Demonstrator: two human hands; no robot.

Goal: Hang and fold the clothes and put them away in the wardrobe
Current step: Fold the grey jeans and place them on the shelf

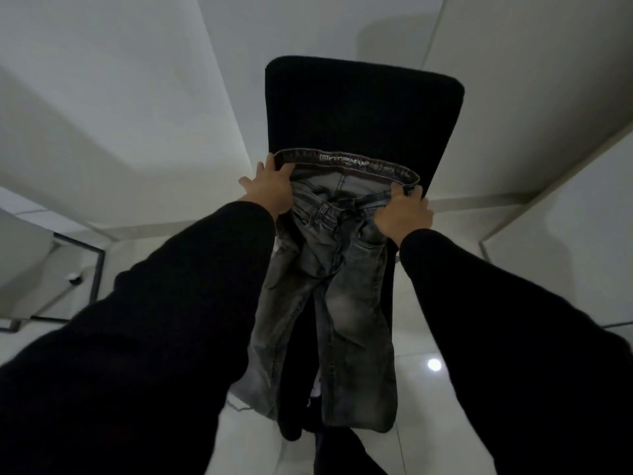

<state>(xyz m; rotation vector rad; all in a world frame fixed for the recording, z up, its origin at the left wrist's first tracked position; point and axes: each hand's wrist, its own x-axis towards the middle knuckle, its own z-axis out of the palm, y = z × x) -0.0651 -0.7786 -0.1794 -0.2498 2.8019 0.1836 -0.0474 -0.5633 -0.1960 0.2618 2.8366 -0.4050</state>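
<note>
**Operator:** Sleeves first: both of my black sleeves [164, 337] fill the bottom of the view, reaching forward. Beyond them I'm holding the grey jeans [329, 303] up by the waistband [346, 162], legs hanging straight down toward the glossy floor [445, 389].

**Observer:** How are the hands set?

**Operator:** My left hand [270, 190] grips the waistband at its left corner, thumb tucked over the edge. My right hand [404, 214] has its fingers curled round the right corner. Neither is free; both are clamped on denim.

**Observer:** What's the dark slab behind them?

**Operator:** I read it as a black padded chair [363, 104], and the jeans hang in front of it. I can't tell whether they touch it. No wardrobe is in sight.

**Observer:** So the fold hasn't begun?

**Operator:** I'd judge not. The waistband is spread open and the legs [356, 354] hang apart, side by side.

**Observer:** How would you do it well?

**Operator:** Keep both corners level, so the legs drop evenly. Then bring my hands together to lay one leg over the other, matching the seams. The hems [363, 423] hang low, so I'd hold the band high while folding, or they may drag on the floor.
</note>
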